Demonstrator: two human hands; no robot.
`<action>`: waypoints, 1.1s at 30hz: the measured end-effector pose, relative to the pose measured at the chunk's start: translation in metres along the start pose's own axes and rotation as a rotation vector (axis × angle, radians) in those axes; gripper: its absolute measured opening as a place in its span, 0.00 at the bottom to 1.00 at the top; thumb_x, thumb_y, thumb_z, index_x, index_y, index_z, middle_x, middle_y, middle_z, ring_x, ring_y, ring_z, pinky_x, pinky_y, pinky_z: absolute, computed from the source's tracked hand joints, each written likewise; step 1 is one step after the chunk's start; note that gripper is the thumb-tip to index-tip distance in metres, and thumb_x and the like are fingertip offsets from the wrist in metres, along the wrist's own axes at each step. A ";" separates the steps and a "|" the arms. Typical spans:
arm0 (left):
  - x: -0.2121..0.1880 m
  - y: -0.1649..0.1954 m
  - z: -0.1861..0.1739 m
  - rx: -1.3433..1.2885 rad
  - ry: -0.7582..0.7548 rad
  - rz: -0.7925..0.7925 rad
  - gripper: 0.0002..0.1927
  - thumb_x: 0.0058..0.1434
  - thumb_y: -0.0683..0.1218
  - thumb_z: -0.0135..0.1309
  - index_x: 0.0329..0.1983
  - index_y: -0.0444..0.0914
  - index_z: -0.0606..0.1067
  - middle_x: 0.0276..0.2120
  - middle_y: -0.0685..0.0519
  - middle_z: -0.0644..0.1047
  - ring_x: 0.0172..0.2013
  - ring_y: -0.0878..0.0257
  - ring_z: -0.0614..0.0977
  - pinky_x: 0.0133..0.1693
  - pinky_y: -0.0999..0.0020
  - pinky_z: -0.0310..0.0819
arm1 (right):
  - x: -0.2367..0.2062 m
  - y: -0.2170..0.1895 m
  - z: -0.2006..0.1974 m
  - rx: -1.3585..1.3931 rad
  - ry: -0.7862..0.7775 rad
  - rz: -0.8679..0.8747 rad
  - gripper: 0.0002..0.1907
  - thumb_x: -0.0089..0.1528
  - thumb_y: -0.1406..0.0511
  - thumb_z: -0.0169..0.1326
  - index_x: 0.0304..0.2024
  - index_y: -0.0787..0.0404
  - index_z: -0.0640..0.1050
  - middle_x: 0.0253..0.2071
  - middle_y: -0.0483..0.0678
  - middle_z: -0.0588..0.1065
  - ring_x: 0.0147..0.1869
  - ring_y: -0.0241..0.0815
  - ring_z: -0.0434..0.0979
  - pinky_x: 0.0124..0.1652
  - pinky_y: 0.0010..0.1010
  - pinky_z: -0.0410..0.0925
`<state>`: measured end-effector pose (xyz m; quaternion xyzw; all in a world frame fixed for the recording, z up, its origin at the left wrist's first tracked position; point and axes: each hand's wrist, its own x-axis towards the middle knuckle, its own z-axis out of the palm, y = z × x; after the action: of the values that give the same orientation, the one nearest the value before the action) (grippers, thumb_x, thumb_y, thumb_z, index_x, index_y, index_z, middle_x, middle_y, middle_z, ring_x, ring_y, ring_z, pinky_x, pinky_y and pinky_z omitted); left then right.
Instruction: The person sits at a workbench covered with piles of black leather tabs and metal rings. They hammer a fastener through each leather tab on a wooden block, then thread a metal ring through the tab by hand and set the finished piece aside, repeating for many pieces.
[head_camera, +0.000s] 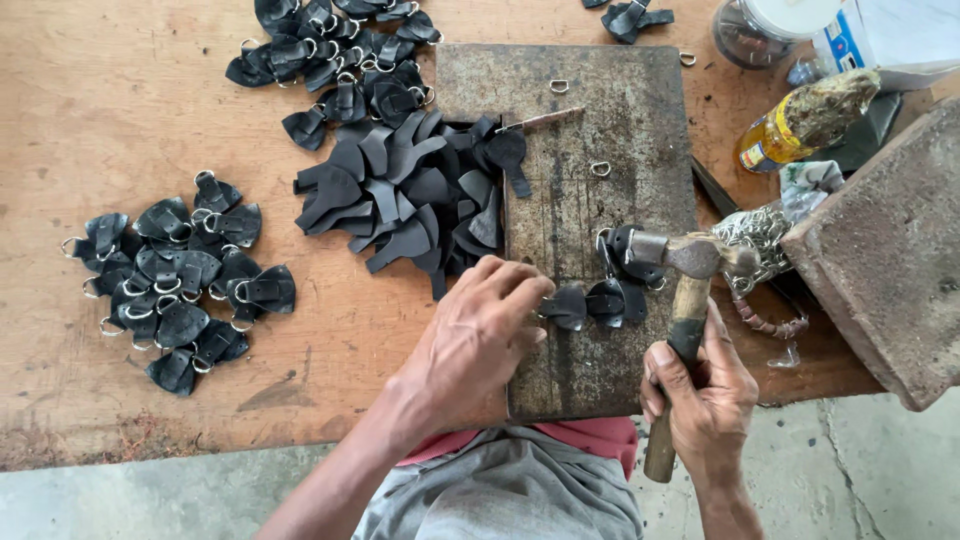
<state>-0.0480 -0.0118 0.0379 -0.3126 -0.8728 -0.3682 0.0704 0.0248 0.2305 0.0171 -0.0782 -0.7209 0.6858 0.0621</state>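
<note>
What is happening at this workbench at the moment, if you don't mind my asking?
A person is hammering small black leather pieces on a worn metal slab laid on a wooden table. The left hand pinches one black leather piece against the slab, while the right hand grips a wooden-handled hammer whose head is just above the neighbouring pieces. Plain cut pieces are heaped left of the slab, and pieces fitted with metal rings lie in a pile farther left.

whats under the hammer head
Under the hammer head lies a black leather piece with a metal ring, on the worn slab. The head covers part of that piece, so its right end cannot be seen. The right hand grips the handle.
</note>
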 end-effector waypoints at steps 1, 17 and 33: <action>-0.002 0.000 -0.001 -0.047 0.001 -0.034 0.22 0.49 0.38 0.63 0.49 0.32 0.77 0.47 0.45 0.80 0.49 0.50 0.77 0.51 0.56 0.74 | 0.000 0.001 -0.001 -0.017 -0.003 -0.008 0.35 0.66 0.68 0.52 0.76 0.57 0.60 0.24 0.45 0.71 0.19 0.31 0.67 0.17 0.23 0.65; -0.042 0.028 0.002 -0.163 0.088 -0.209 0.28 0.56 0.37 0.61 0.60 0.35 0.67 0.41 0.46 0.79 0.44 0.49 0.79 0.46 0.56 0.75 | -0.043 -0.032 -0.012 -0.672 -0.283 -0.123 0.31 0.67 0.61 0.51 0.73 0.55 0.64 0.34 0.53 0.79 0.31 0.34 0.78 0.31 0.28 0.69; -0.054 0.028 0.018 -0.241 0.184 -0.245 0.34 0.60 0.36 0.60 0.67 0.31 0.59 0.41 0.42 0.77 0.44 0.49 0.80 0.48 0.58 0.76 | -0.046 -0.041 -0.010 -0.960 -0.361 -0.161 0.33 0.69 0.61 0.47 0.76 0.58 0.58 0.53 0.66 0.77 0.46 0.54 0.80 0.41 0.44 0.75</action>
<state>0.0136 -0.0107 0.0229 -0.1753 -0.8438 -0.5028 0.0666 0.0706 0.2290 0.0592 0.0774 -0.9573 0.2734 -0.0539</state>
